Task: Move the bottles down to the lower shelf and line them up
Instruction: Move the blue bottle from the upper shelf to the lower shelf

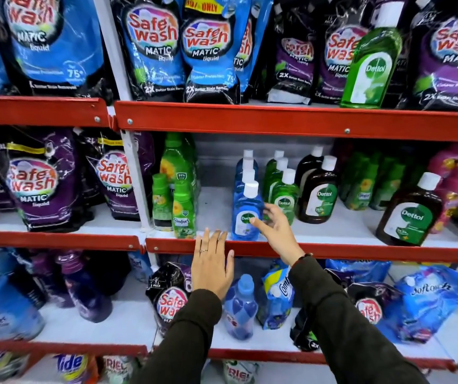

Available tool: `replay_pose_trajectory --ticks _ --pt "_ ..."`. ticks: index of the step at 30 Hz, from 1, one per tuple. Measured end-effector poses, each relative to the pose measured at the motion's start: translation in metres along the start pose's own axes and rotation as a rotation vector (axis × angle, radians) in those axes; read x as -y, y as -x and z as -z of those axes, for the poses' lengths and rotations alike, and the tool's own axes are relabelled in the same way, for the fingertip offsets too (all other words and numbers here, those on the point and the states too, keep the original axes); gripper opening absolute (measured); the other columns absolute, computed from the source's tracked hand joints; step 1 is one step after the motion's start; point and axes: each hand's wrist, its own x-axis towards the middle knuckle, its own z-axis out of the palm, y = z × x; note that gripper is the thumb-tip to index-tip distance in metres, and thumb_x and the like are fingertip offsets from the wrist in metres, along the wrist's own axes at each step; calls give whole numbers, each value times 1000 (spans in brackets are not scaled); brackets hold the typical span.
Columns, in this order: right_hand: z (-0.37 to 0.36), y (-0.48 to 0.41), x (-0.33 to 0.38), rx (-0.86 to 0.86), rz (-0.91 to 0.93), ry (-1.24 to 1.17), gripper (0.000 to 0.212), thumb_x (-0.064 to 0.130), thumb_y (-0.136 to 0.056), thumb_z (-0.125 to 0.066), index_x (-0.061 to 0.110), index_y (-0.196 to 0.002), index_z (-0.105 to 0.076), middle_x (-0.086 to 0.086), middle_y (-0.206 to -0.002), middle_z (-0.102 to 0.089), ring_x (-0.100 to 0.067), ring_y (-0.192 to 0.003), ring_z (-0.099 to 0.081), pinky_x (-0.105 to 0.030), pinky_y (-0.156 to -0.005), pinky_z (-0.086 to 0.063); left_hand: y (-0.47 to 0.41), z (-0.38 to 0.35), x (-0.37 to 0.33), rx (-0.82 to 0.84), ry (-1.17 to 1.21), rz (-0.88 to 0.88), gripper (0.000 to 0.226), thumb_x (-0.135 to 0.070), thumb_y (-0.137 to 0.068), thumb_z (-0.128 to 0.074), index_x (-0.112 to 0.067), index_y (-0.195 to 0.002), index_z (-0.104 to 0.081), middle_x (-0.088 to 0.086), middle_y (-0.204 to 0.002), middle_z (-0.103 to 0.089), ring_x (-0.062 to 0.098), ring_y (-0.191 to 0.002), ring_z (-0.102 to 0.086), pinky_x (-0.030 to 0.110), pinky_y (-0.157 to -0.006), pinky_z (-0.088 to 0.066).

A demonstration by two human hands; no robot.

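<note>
Reaching forward, the right hand (273,227) is spread open with fingers splayed; its fingertips touch the label side of the front blue Dettol bottle (246,214) without closing around it. That bottle stands upright at the front edge of the middle shelf (333,249), heading a file of blue bottles running back from the hand. Just right of the hand, a file of green Dettol bottles (284,199) stands upright, with brown Dettol bottles (318,198) further right. One large green Dettol bottle (369,67) stands on the upper shelf (277,120), well above the hand. The left hand (212,266) lies flat and open, holding nothing, fingers extended over the red rail of the middle shelf, left of the blue bottle.
</note>
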Motion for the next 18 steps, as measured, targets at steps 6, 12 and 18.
replay_pose_trajectory --ticks 6,12,18 --pt "3 -5 -1 43 9 33 49 3 -97 -65 2 -142 -47 -5 -127 -60 1 -108 -58 -6 -83 -53 1 -1 -1 -34 9 -9 53 -36 -98 -36 -10 -138 -56 11 -140 -61 35 -140 -47 48 -121 -22" --pt "1 0 -2 8 30 47 50 3 -96 -66 3 -143 -48 1 -121 -61 -6 -109 -59 -2 -82 -49 1 -3 -1 -55 43 -10 56 -38 -99 -33 -9 -144 -51 11 -146 -57 34 -144 -43 46 -123 -18" --pt "12 16 -4 -267 279 263 35 22 -101 -60 24 -135 -54 6 -127 -59 -12 -121 -58 -32 -102 -51 -2 12 -14 -181 277 62 62 -38 -103 -29 -13 -159 -23 8 -169 -22 23 -159 -7 45 -130 -7"
